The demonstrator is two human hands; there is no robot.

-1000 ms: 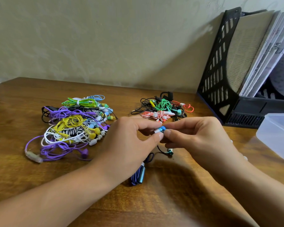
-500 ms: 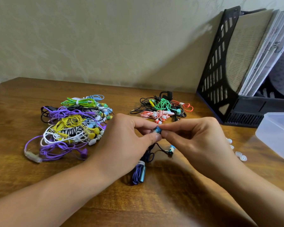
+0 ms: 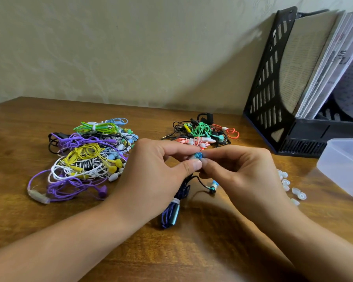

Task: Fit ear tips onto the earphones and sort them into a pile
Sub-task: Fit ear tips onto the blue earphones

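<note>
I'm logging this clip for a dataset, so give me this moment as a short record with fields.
left hand: pinches blue earbud
right hand: pinches the same earbud from the other side
second earbud: on table, on its cable
big earphone pile: left
small earphone pile: behind hands
loose ear tips: right, near plastic box

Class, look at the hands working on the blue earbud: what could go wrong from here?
1. The blue earbud is pinched only at the fingertips of the left hand and right hand; it might slip.
2. The loose ear tips lie beside the right wrist and could be swept away.
</note>
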